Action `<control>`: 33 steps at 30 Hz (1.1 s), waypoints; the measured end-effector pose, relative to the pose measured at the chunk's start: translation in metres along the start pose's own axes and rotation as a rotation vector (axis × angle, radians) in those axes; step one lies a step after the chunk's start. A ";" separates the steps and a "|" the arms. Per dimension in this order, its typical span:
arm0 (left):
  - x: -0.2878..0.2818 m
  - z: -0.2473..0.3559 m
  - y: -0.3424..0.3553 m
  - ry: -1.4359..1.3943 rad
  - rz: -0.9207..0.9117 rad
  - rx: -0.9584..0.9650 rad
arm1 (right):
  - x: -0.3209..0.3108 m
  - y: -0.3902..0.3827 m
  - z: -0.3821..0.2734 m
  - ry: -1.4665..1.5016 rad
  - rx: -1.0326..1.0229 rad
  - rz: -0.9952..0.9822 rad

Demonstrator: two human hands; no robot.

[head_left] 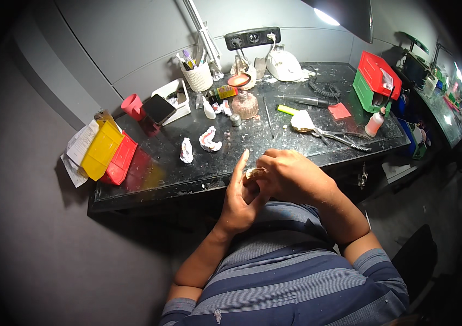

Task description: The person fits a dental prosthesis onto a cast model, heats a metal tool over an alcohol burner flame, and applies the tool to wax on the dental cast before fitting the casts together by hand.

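Note:
Close to my body, at the table's front edge, my left hand (237,202) and my right hand (292,173) meet around a small cream-coloured piece (254,173). It looks like part of a dental cast, though fingers cover most of it. My left hand cups it, one finger stretched upward. The fingers of my right hand are bent over it from above. Two white plaster dental pieces with pinkish marks lie beyond my hands, a curved one (210,139) and a narrower one (186,150). Long-handled metal pliers (345,138) rest on the right, beside a whitish plaster lump (301,120).
On the black table (157,182) stand a glass jar (245,105), a pen cup (198,77), a white tray (183,111) and a pink-filled bottle (374,124). Red and yellow bins (102,149) sit left, a red-green bin (375,81) right. A lamp (350,16) hangs overhead.

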State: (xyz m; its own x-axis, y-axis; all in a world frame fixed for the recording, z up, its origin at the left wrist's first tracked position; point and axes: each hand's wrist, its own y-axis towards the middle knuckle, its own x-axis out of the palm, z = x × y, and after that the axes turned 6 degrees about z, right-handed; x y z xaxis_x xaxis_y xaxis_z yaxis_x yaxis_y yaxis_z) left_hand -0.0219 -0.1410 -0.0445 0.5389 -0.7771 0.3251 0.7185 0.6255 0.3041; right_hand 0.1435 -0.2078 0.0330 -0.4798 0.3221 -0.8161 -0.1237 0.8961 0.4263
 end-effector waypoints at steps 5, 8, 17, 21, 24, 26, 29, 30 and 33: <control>-0.002 0.008 0.003 -0.046 0.075 -0.030 | -0.008 -0.010 0.013 0.252 0.107 0.210; 0.004 0.017 0.004 -0.079 0.130 -0.034 | -0.011 -0.016 0.010 0.326 0.272 0.246; 0.001 0.005 0.005 -0.052 0.113 -0.007 | 0.023 -0.021 0.008 0.310 0.396 0.241; -0.010 0.001 0.008 0.001 0.084 -0.049 | 0.025 -0.017 0.009 0.285 0.387 0.230; -0.015 0.006 0.015 0.227 0.168 0.003 | 0.022 -0.008 0.015 0.274 0.340 0.273; -0.019 0.013 0.022 0.404 0.250 0.043 | 0.023 -0.001 0.025 0.239 0.352 0.278; -0.034 0.028 0.041 0.967 0.237 0.307 | 0.021 0.009 0.032 0.271 0.434 0.244; -0.040 0.029 0.047 1.048 0.229 0.357 | 0.020 0.012 0.032 0.290 0.482 0.214; -0.052 0.030 0.061 1.074 0.190 0.350 | 0.025 0.018 0.039 0.299 0.512 0.205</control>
State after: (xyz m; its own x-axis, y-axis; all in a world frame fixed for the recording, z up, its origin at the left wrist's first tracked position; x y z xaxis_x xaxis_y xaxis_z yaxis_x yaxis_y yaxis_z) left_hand -0.0194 -0.0600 -0.0162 0.8436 -0.2209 -0.4893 0.5144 0.5936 0.6189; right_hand 0.1628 -0.1716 0.0052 -0.6807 0.4703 -0.5616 0.3931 0.8815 0.2617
